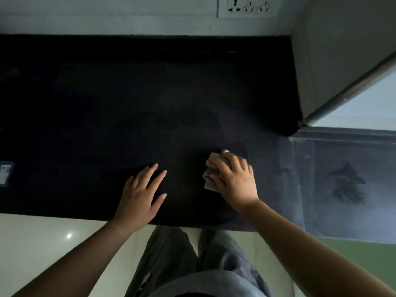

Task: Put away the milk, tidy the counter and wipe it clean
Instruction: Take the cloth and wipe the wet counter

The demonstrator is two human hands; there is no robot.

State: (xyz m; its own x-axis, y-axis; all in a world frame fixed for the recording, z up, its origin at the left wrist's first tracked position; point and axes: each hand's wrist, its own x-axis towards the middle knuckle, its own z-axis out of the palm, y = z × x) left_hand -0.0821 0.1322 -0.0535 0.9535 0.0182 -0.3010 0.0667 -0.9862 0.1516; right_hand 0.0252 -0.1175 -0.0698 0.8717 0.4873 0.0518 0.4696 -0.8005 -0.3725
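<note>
A dark, almost black counter (pixel 128 103) fills the middle of the head view. My right hand (pixel 235 181) presses flat on a crumpled light grey cloth (pixel 211 168) near the counter's front edge, right of centre. Most of the cloth is hidden under the palm; its left side sticks out past the fingers. My left hand (pixel 141 189) rests palm down on the bare counter just left of the cloth, fingers spread and holding nothing. No milk is in view.
A grey fridge or cabinet side (pixel 334 61) stands at the counter's right end. A wall socket plate (pixel 248 6) sits on the back wall. A small dark packet (pixel 5 173) lies at the far left edge. Pale floor tiles (pixel 42 236) lie below the counter.
</note>
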